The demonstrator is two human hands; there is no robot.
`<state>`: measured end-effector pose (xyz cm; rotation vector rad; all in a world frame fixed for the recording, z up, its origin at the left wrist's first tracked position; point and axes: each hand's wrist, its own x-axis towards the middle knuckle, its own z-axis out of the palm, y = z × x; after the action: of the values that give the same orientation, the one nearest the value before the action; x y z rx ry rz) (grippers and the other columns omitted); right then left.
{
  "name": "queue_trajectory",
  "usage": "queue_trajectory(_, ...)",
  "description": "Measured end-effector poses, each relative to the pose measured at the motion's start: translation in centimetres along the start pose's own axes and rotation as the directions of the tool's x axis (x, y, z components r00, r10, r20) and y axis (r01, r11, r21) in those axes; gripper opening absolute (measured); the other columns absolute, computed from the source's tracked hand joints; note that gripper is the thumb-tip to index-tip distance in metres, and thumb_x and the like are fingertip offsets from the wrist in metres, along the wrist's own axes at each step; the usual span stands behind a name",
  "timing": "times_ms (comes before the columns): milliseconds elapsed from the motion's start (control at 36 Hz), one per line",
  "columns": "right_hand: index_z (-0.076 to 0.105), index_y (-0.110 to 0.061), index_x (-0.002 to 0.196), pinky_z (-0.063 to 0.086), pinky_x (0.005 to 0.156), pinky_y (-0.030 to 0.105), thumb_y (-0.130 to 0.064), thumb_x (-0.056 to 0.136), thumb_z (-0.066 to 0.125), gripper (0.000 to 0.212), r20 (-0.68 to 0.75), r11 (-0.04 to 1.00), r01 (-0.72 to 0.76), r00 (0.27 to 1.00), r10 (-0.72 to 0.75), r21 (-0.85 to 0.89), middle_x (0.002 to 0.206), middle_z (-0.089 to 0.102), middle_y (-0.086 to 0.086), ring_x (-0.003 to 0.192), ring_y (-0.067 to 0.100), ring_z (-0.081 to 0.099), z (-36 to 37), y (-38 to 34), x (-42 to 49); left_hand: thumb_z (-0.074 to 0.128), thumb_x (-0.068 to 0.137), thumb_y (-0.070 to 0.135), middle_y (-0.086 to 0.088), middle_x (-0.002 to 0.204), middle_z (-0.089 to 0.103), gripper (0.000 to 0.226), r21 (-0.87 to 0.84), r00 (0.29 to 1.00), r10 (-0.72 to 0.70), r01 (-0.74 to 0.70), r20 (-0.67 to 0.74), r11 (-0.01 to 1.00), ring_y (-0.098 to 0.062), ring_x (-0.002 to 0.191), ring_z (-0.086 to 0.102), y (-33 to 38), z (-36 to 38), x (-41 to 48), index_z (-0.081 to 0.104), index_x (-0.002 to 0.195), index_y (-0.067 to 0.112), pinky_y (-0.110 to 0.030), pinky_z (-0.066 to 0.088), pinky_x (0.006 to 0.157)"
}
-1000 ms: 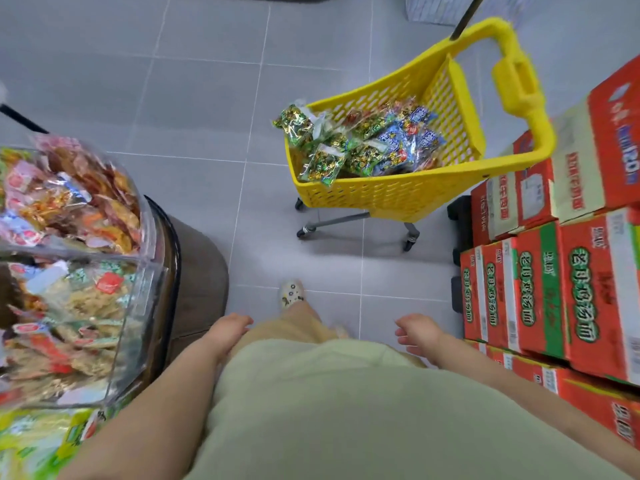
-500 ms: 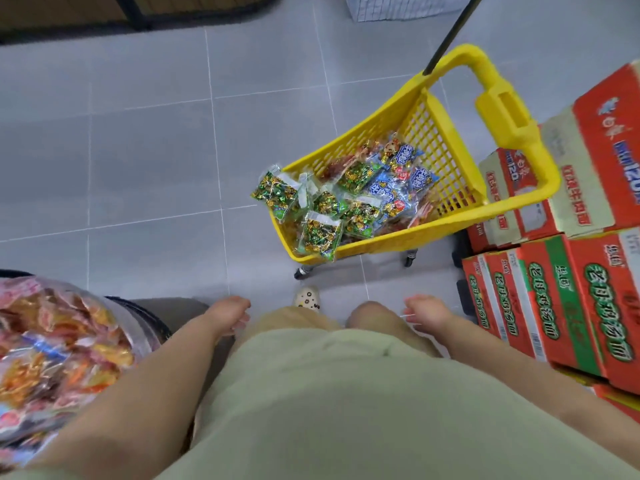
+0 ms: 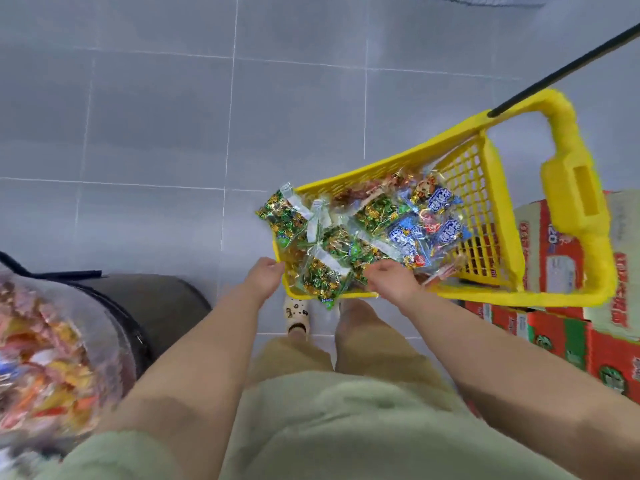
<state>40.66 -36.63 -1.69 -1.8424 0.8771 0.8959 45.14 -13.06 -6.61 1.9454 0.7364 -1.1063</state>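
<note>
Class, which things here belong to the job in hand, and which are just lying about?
In the job: left hand, right hand, yellow cart, green sweet bags, blue sweet bags.
Lying about: red cartons, clear snack tub, black pole.
</note>
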Motion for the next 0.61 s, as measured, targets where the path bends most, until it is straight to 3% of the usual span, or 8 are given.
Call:
queue_trajectory(56,0.063,-0.012,0.084,0.038,0.071,0.027,-0.033,0.086,0.062,0.021,0.02,0.989,0.01,1.0,-0.007,-0.147,0.079,0.058,0.006,0.079,0.021,0.053,0.2,-0.8,1.1,0.046,0.1,0.03,-0.023,0.123,0.055,0.042,-0.006,1.0,-0.011,0.011,-0.023,1.0,-0.034,0.111,0.056,0.3,1.1,0.8,0.04,0.133,0.005,-0.037,0.046,0.094)
queue_trajectory(83,0.064,-0.013,0.088,0.04,0.073,0.028,-0.038,0.085,0.063,0.025,0.042,0.979,0.005,0.999,0.004,-0.203,0.084,0.061,0.005,0.083,0.021,0.055,0.4,-1.0,1.7,0.045,0.101,0.03,-0.025,0.129,0.052,0.045,-0.015,0.999,-0.009,0.009,-0.031,1.0,-0.035,0.11,0.055,0.4,1.6,1.2,0.034,0.136,0.004,-0.035,0.045,0.092)
queue_trajectory(167,0.065,-0.007,0.108,0.043,0.086,0.032,-0.05,0.083,0.063,0.05,0.115,0.936,0.02,0.993,0.022,-0.351,0.11,0.065,0.011,0.105,0.027,0.058,0.8,-1.5,3.3,0.042,0.102,0.027,-0.025,0.145,0.038,0.056,-0.024,0.997,-0.069,0.068,-0.032,0.997,-0.038,0.124,0.047,0.7,2.4,2.3,0.016,0.146,0.004,-0.037,0.039,0.101)
queue_trajectory(222,0.065,-0.014,0.104,0.041,0.083,0.028,-0.052,0.083,0.061,0.044,0.172,0.913,0.043,0.985,0.031,-0.406,0.11,0.063,0.005,0.115,0.026,0.053,1.0,-1.6,4.0,0.038,0.103,0.025,-0.027,0.143,0.039,0.051,0.018,0.995,-0.097,0.097,-0.015,0.995,-0.041,0.127,0.045,0.5,2.8,3.0,0.022,0.144,-0.001,-0.043,0.038,0.105)
queue_trajectory(361,0.063,-0.014,0.075,0.044,0.071,0.032,-0.044,0.081,0.066,0.031,0.213,0.939,0.039,0.976,0.037,-0.342,0.073,0.061,0.004,0.08,0.025,0.06,1.7,-1.5,5.2,0.034,0.104,0.02,-0.031,0.133,0.049,0.039,0.123,0.994,-0.108,0.109,-0.022,0.986,-0.042,0.122,0.049,-0.1,3.5,4.7,0.042,0.13,-0.009,-0.041,0.041,0.1)
queue_trajectory(472,0.064,-0.001,0.105,0.053,0.086,0.04,-0.027,0.081,0.072,0.037,0.203,0.991,-0.028,0.978,0.055,-0.134,0.081,0.067,0.008,0.083,0.024,0.068,2.1,-0.9,5.3,0.035,0.104,0.021,-0.029,0.132,0.049,0.027,0.167,0.993,-0.089,0.101,-0.078,0.981,-0.041,0.122,0.047,-0.7,4.1,5.6,0.043,0.119,-0.001,-0.035,0.037,0.092)
queue_trajectory(528,0.06,-0.002,0.113,0.054,0.082,0.035,-0.02,0.081,0.073,0.039,0.201,0.997,-0.064,0.977,0.069,-0.033,0.075,0.064,0.0,0.074,0.017,0.066,2.1,-0.6,5.0,0.036,0.104,0.02,-0.03,0.13,0.05,0.022,0.156,0.994,-0.068,0.08,-0.081,0.985,-0.041,0.12,0.049,-1.0,4.2,5.9,0.042,0.113,0.001,-0.036,0.038,0.09)
queue_trajectory(611,0.058,-0.004,0.113,0.053,0.077,0.03,-0.015,0.081,0.072,0.037,0.21,0.997,-0.065,0.976,0.057,0.032,0.076,0.063,0.0,0.068,0.012,0.064,1.2,-0.5,4.1,0.037,0.103,0.023,-0.029,0.128,0.051,0.036,0.106,0.994,-0.087,0.093,-0.06,0.99,-0.042,0.117,0.052,-1.2,3.8,6.1,0.043,0.125,-0.005,-0.041,0.044,0.096)
